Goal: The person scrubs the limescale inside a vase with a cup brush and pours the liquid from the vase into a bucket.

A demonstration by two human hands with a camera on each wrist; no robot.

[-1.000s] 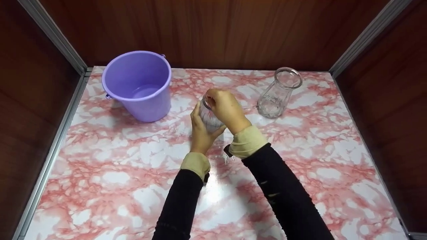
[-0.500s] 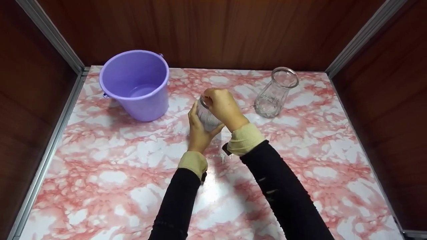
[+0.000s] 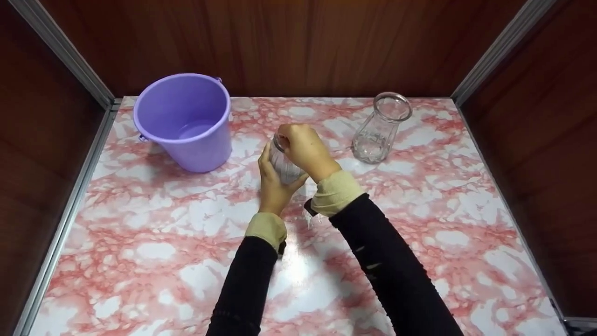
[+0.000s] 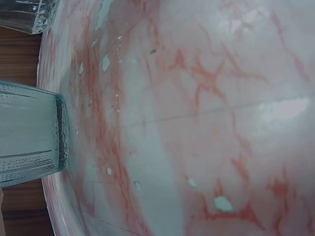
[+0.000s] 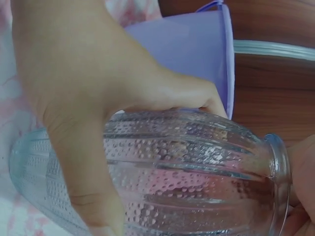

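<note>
Table (image 3: 154, 261), pink-and-white marble pattern, fills the head view. Bucket (image 3: 184, 122), purple, sits at 10 o'clock from table centre; the head view shows a little water in its bottom, while the right wrist view shows only its outer wall and rim behind the hand.

Vase (image 3: 380, 128), clear glass, stands upright at 2 o'clock, well apart from both hands.

Jar (image 3: 283, 164), ribbed clear glass, sits just above table centre, at 12 o'clock. The right wrist view alone shows its dotted texture and thick rim. The left wrist view shows its base end just beside the tabletop; contact cannot be told.

Left hand (image 3: 273, 184) wraps the jar's body, thumb and fingers curled round it. Right hand (image 3: 305, 150) covers the jar's mouth, fingers curled over the rim, gripping.
</note>
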